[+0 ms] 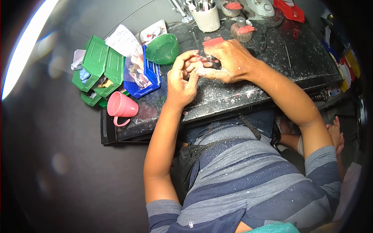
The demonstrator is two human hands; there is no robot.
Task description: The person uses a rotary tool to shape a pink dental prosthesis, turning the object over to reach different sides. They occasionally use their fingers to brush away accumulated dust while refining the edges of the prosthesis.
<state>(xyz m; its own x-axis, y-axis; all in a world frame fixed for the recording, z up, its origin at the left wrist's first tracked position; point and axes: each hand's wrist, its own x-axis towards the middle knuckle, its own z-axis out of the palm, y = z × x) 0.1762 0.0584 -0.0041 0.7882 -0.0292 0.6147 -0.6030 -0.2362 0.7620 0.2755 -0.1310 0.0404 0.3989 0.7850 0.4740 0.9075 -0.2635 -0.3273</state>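
Observation:
Both hands meet above the dusty black table [233, 91], dotted with white powder. My left hand [182, 79] has its fingers bent in a pinch round a small red and white piece [199, 60], too small to name. From the right, my right hand [231, 62] touches the same piece with its thumb and fingers closed. A flat red piece [213, 42] shows at the top of my right hand, seemingly held against its fingers. White dust covers the skin of both hands.
Left of the hands are green bins [93, 58], a blue bin [153, 79], a green bowl [163, 48] and a pink cup [122, 105]. Behind stand a white holder with tools [206, 19] and a jar with red material [241, 33]. Another person's hand [336, 134] shows at right.

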